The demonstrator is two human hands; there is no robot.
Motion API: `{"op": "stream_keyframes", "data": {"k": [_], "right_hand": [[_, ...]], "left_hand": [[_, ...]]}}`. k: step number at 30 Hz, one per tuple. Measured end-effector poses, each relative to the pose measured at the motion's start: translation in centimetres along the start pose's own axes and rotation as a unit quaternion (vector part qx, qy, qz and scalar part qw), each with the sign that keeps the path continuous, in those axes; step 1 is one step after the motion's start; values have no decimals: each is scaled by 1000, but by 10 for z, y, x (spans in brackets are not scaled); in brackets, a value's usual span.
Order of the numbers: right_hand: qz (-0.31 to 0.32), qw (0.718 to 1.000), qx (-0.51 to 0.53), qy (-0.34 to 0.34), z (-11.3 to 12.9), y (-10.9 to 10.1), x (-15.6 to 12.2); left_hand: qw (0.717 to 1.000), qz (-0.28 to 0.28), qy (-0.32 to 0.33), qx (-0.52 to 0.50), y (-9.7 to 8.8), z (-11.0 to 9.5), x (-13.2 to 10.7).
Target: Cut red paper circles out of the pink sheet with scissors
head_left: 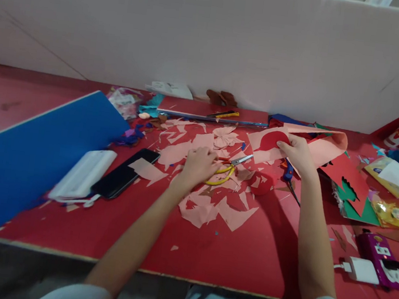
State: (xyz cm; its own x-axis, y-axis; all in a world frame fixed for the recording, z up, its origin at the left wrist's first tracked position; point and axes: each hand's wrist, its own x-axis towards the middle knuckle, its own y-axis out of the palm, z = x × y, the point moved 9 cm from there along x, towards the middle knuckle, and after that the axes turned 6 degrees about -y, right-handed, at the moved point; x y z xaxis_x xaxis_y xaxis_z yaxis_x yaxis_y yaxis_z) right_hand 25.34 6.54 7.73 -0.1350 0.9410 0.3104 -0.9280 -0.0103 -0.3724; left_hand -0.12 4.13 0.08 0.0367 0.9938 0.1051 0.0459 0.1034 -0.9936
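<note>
My left hand [199, 165] is over the paper scraps, its fingers curled at the handles of a pair of scissors [233, 165]. One handle looks red, the other yellow, and the blades point right. My right hand [298, 154] pinches a pale pink sheet [258, 144] together with a red round piece [274, 140] lying against it. Part of the pink sheet [330, 148] curls up behind that hand. Below, another red round piece [264, 182] lies among the pink scraps [201, 208]. A blue-handled tool [289, 171] with a cord is just under my right hand.
At left are a blue board [49, 160], a white pouch-like object [83, 175] and a black phone [125, 173]. A yellow cutter [227, 114] rests on a red stack at the back wall. To the right lie red cut paper [350, 180] and a purple power strip [377, 254].
</note>
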Motion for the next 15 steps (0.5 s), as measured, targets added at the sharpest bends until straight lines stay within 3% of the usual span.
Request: {"op": "stream_keyframes", "data": {"k": [6,10,13,15], "right_hand": [[18,1000,24,-10,-4,2,-1],[26,999,27,12,-9,8,-4],[62,998,22,9,-7,25,-12],[119,993,14,8,-5,46,-21]], "left_hand": [[998,42,34,17,15,-22,-12],[999,7,40,-19,8,-23,-12],[988,-72,49,-129,-12,-27,-15],[955,-105,44,-273,-22,-25,-17]]}}
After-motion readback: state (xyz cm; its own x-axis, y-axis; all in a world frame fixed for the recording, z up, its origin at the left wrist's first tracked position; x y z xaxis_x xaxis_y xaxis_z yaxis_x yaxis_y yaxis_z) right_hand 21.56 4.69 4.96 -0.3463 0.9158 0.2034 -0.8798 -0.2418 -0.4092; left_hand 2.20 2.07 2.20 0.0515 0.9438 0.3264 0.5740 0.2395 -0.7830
